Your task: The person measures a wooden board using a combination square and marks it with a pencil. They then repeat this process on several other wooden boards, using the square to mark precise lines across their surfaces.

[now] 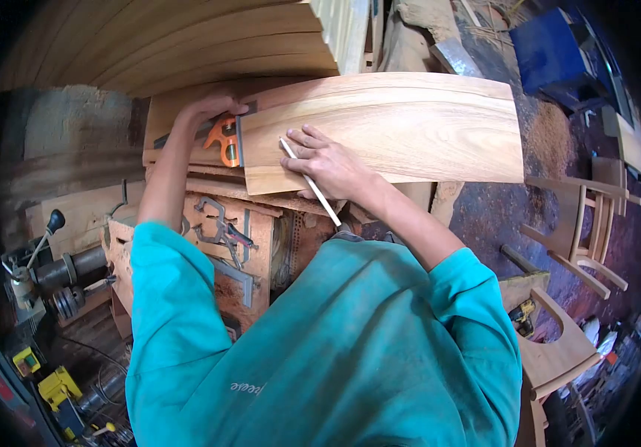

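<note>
A long wooden board (410, 127) lies across the workbench in front of me. Against its left end sits a combination square (229, 146) with an orange head, its dark blade partly hidden. My left hand (216, 109) closes over the square near the board's far left corner; its fingers are partly out of sight. Resting on the board near that same end, my right hand (328, 165) holds a pale pencil (323, 200) between its fingers. The pencil slants across the hand, one end pointing back toward my body.
Large stacked planks (186, 45) rise behind the bench. Clamps (224, 232) hang on the bench's front, above a grey metal square (242, 281). A machine with a chuck (67, 300) stands left. On the right are a wooden chair frame (585, 231), a blue box (559, 56) and sawdust.
</note>
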Tool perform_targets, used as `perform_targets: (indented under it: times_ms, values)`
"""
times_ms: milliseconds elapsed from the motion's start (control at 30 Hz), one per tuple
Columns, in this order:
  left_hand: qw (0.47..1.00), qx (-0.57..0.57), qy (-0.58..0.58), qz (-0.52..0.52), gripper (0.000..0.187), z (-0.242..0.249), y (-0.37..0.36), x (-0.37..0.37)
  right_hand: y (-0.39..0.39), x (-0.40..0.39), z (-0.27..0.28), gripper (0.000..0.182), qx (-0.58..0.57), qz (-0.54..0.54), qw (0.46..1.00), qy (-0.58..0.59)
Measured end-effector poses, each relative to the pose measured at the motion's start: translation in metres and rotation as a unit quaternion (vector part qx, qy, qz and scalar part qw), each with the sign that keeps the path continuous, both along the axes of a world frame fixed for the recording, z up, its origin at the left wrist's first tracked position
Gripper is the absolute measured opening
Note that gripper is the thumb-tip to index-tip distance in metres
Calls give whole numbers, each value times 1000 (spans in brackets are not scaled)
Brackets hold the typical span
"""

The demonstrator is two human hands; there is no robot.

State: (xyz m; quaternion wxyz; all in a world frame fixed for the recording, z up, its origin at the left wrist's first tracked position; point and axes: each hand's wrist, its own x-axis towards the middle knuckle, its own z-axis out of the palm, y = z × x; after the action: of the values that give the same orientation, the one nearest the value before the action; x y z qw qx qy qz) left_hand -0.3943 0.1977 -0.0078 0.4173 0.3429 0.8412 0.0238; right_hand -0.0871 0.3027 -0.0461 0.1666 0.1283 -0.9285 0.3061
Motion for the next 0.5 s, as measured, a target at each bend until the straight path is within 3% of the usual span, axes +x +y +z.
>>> perform_targets:
  times_ms: [100,167,233,300,367,433,500]
  values:
    - [998,8,-25,62,36,5,0,11,-1,-1,-9,53,-3,-18,1000,4]
    - [1000,-15,1,-10,38,11,6,10,-1,1,-8,46,-6,-4,1000,6]
    - [1000,20,-11,-6,38,26,8,27,1,5,-4,44,-6,-11,1000,2]
    - [999,-17,-41,-13,38,20,6,15,0,4,-7,43,-6,-19,1000,0]
    - [998,52,-22,35,28,-7,-10,-2,-4,2,-15,44,9,-16,1000,14]
    - [995,55,22,74,30,0,-6,15,2,6,-3,42,28,8,999,-43]
    - [997,10,-17,68,31,-9,-8,-2,-2,4,-14,32,19,-19,999,-35]
